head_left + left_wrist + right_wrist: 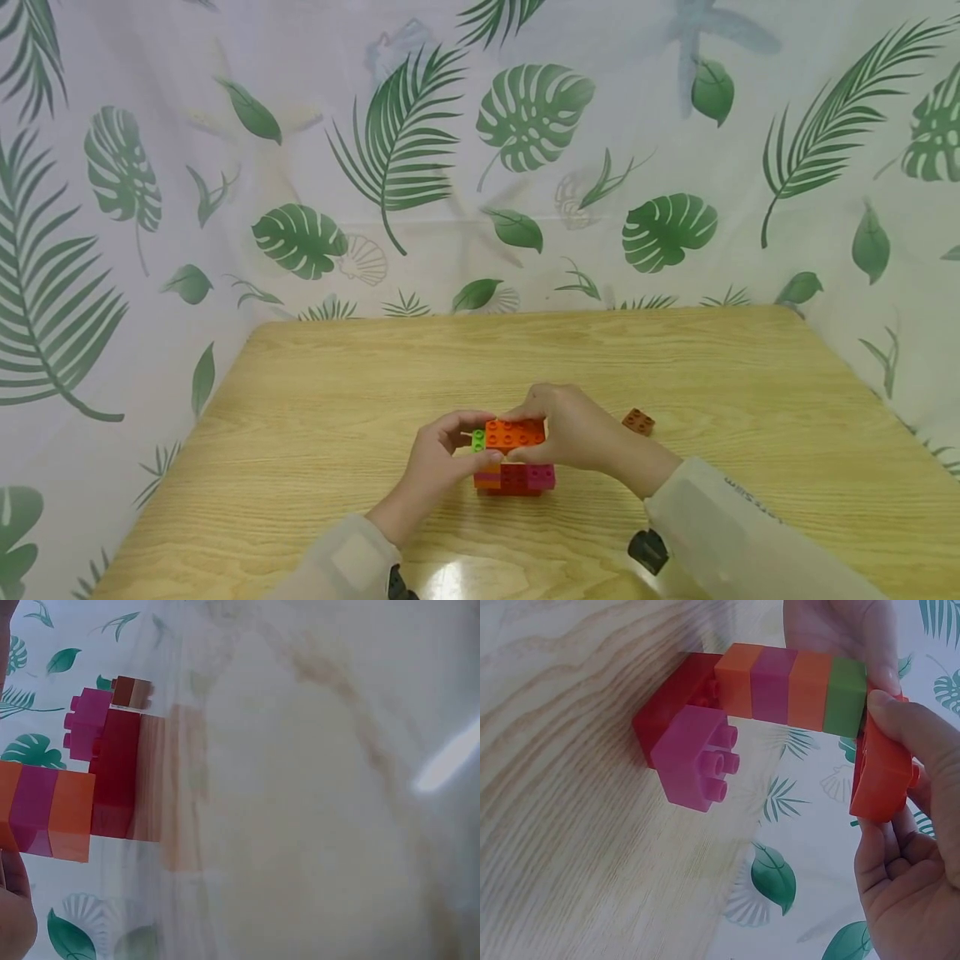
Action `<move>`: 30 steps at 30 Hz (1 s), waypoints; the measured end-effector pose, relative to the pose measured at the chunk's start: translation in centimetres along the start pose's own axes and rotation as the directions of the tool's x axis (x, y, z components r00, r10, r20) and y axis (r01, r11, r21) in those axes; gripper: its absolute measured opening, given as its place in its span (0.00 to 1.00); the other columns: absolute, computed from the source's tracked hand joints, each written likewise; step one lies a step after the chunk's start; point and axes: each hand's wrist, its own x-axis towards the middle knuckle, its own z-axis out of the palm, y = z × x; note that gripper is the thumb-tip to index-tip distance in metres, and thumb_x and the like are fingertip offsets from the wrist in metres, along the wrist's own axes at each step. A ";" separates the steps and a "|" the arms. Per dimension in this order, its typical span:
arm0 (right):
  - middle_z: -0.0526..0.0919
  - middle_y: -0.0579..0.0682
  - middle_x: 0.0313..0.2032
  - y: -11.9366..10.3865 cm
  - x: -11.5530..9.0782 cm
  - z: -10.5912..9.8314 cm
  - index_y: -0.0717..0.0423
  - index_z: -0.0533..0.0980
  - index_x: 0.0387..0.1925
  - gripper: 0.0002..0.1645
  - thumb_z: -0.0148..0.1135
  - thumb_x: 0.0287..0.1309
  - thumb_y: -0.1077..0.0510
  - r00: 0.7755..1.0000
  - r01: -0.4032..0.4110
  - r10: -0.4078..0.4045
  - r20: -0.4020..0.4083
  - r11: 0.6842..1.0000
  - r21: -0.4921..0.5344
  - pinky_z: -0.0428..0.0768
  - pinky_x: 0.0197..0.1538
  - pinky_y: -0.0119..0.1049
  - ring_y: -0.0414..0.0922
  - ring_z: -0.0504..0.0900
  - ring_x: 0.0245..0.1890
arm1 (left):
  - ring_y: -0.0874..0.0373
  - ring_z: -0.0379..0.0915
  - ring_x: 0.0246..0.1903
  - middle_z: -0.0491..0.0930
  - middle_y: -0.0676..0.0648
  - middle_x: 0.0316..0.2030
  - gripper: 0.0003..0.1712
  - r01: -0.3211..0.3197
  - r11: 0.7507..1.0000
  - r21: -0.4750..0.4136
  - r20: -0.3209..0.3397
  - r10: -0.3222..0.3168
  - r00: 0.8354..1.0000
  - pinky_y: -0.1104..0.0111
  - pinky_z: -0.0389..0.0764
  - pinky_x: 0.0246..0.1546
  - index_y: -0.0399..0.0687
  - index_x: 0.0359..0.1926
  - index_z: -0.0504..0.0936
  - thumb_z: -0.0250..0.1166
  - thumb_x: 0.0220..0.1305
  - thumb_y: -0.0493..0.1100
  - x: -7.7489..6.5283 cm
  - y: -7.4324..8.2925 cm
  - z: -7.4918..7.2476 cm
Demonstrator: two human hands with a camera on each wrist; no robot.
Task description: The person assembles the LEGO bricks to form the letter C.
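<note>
My right hand (pixel 573 429) pinches a long orange-red toy brick (pixel 513 435), thumb on its near side and fingers on its far side. One end of this brick sits at the top of a stacked column, over a green brick (pixel 846 697). Below the green come orange, purple and orange bricks (pixel 772 684). My left hand (pixel 438 454) holds the column near its top between thumb and fingers. The column rises from one end of a red base brick (pixel 116 776). On the base's other end is a magenta brick (pixel 691 757) with bare studs.
A brown brick (pixel 638 422) lies alone on the wooden table (pixel 337 367), beyond my right forearm. A leaf-patterned cloth (pixel 525 242) hangs behind the table's far edge.
</note>
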 end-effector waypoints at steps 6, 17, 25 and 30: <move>0.73 0.37 0.27 -0.1 -0.1 0.0 0.55 0.84 0.45 0.24 0.76 0.45 0.51 1.000 -0.003 0.003 0.004 1.000 0.004 0.72 0.28 0.29 0.37 0.68 0.25 | 0.54 0.73 0.47 0.80 0.45 0.47 0.20 0.006 1.000 0.001 -0.009 -0.006 1.000 0.63 0.75 0.49 0.39 0.49 0.81 0.72 0.53 0.34 0.0 -0.2 0.1; 0.77 0.39 0.40 1.2 -1.3 1.3 0.51 0.80 0.52 0.29 0.74 0.47 0.46 0.996 -0.029 0.036 -0.077 0.996 0.087 0.78 0.44 0.42 0.39 0.74 0.38 | 0.54 0.73 0.45 0.80 0.44 0.46 0.20 0.005 1.000 0.003 -0.044 -0.005 0.999 0.63 0.76 0.48 0.37 0.48 0.81 0.72 0.52 0.32 -0.2 -0.4 0.5; 0.77 0.42 0.49 4.1 -3.2 2.5 0.50 0.73 0.59 0.41 0.76 0.42 0.45 0.978 0.087 -0.055 -0.199 0.983 0.159 0.76 0.51 0.51 0.40 0.75 0.47 | 0.53 0.73 0.45 0.80 0.45 0.46 0.20 0.017 1.000 0.000 -0.044 -0.017 0.999 0.60 0.75 0.48 0.38 0.48 0.81 0.72 0.53 0.33 -0.3 -0.3 0.5; 0.77 0.44 0.51 6.3 -4.5 2.5 0.53 0.72 0.60 0.43 0.79 0.40 0.51 0.969 0.077 -0.046 -0.243 0.990 0.118 0.76 0.50 0.53 0.43 0.75 0.49 | 0.53 0.73 0.45 0.79 0.44 0.47 0.20 0.038 0.999 -0.007 -0.049 -0.038 0.998 0.61 0.76 0.47 0.38 0.49 0.81 0.72 0.53 0.34 -0.3 -0.3 0.5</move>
